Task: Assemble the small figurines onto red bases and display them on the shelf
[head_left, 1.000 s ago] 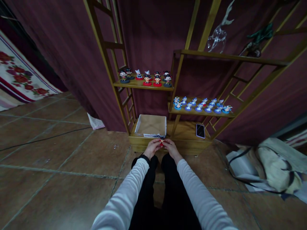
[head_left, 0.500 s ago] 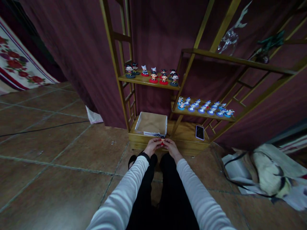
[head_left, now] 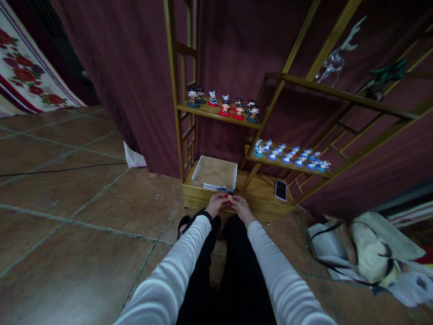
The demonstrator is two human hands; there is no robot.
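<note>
Between my two hands is a small figurine (head_left: 230,195) with dark hair and a red base. My left hand (head_left: 217,204) pinches it from the left, and my right hand (head_left: 242,206) grips its right side. Just beyond my hands, an open cardboard box (head_left: 215,170) with a bare floor sits on the low wooden ledge. On the upper left shelf (head_left: 216,115) stand several figurines (head_left: 225,107) with red or dark bases. Several blue and white figurines (head_left: 288,155) stand in rows on the lower right shelf (head_left: 294,166).
A phone (head_left: 280,190) lies on the ledge right of the box. Higher up are a clear deer ornament (head_left: 333,63) and a dark green ornament (head_left: 389,72). Bags (head_left: 372,250) lie on the floor at right. A cable (head_left: 64,170) crosses the tiles at left.
My view has turned slightly left, so the shelves appear further right. Both hands still hold the figurine in front of the box, which looks slightly more upright.
</note>
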